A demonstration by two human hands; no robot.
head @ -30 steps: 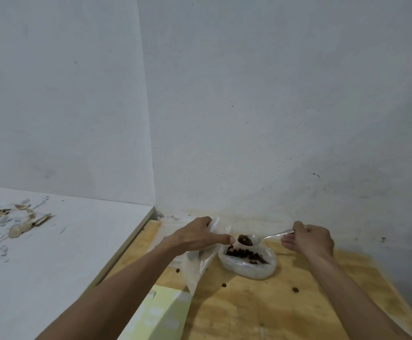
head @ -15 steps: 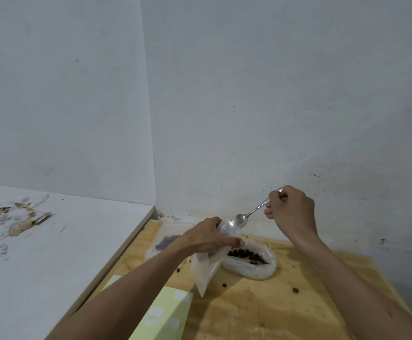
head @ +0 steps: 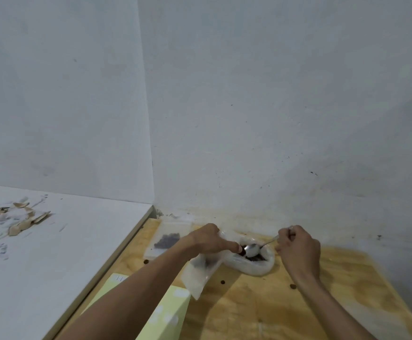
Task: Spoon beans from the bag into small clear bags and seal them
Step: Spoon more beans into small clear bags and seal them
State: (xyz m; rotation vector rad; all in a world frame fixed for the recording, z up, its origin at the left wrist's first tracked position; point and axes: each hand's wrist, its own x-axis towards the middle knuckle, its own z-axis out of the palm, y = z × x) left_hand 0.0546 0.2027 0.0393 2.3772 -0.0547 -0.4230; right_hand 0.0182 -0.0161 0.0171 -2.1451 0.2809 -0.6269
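Right hand [head: 298, 249], lower right of centre, is clamped on the spoon [head: 261, 246] handle. Spoon's long axis runs from that hand down-left, bowl dipped in the open bean bag [head: 254, 265] on the wood counter [head: 285, 310]. Left hand [head: 208, 241] pinches the small clear bag [head: 200, 271] by its top, mouth just left of the spoon bowl, body hanging toward lower left. Next lift prob. goes a short way left. Loose beans lie on the counter; a filled bag [head: 167, 241] sits upper left of the hands.
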